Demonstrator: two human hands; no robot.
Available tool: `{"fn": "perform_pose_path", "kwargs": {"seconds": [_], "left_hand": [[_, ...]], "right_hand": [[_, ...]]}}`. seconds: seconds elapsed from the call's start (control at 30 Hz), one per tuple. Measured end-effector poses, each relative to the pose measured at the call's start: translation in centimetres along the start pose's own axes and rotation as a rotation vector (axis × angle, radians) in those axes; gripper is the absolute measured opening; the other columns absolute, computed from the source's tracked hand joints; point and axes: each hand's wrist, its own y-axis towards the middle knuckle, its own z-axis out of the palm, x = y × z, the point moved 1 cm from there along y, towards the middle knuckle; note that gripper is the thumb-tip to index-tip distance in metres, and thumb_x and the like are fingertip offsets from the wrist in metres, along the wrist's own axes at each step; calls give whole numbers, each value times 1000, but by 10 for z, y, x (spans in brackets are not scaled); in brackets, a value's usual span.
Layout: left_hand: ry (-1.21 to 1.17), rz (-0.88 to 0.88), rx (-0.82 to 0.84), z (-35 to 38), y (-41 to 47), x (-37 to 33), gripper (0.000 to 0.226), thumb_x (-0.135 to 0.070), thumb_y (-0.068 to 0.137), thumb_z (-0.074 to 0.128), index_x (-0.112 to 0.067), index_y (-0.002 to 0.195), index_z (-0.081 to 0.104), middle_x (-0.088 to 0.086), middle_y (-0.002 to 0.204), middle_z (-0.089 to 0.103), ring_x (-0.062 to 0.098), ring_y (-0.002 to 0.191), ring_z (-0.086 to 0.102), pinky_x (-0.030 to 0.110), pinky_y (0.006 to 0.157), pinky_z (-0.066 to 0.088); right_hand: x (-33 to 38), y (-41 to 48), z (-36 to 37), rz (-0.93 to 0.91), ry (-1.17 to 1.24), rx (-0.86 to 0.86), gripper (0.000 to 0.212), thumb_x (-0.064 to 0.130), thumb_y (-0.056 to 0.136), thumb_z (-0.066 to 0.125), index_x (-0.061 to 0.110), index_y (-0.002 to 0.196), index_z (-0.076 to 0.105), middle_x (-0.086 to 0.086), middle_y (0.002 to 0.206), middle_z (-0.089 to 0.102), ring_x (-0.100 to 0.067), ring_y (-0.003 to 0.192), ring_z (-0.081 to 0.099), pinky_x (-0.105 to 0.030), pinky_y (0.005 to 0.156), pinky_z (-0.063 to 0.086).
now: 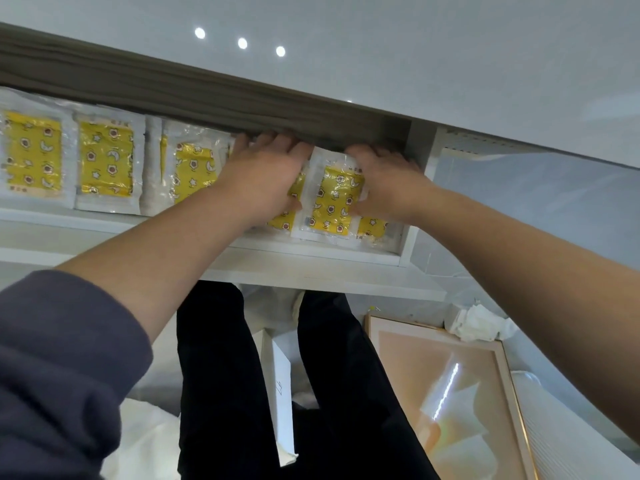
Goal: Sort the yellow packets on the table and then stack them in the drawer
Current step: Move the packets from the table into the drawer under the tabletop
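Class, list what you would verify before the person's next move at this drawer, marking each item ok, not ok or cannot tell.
1. Drawer pulled open: ok.
2. Left hand and right hand flank the top packet: ok.
3. Top packet square with the row: not ok, tilted.
4. Left stacks tidy: ok.
5. Fingertips clear of the table edge: cannot tell, partly hidden.

Yellow packets [334,199]: glossy, crinkled clear plastic wrap. Drawer [311,254]: smooth white, matt. Table edge [173,88]: dark, wood-grained, matt; tabletop [415,46] glossy, reflective. Sleeve [52,358]: soft matt cloth. Trousers [214,375]: matt black cloth.
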Motion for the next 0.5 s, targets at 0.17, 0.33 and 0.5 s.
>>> {"fn": "perform_pose_path", "kwargs": {"seconds": [0.17, 0.33, 0.5], "left_hand": [[-28, 13, 1, -5, 7, 6, 77, -49, 78, 70, -20, 141, 37, 9, 146, 39, 34, 135, 33, 52, 108, 26], [-78, -112, 62, -8, 17, 18, 69, -59, 89, 46, -21, 146, 32, 12, 148, 34, 36, 135, 33, 53, 109, 26], [-146, -144, 101, -9, 23, 22, 61, -55, 96, 36, -19, 146, 34, 14, 145, 37, 36, 132, 36, 50, 107, 29]], "right_hand": [[-5, 7, -7, 20, 100, 23, 79, 57, 82, 65, 26, 146, 29, -2, 145, 41, -27, 131, 42, -39, 103, 40], [-4, 15, -9, 62, 254, 13, 42, 53, 98, 39, 24, 127, 48, -1, 121, 53, -21, 109, 54, -30, 83, 42], [-7, 25, -10, 59, 315, -3, 30, 45, 102, 34, 23, 116, 50, -2, 102, 57, -16, 88, 54, -28, 70, 38]]}}
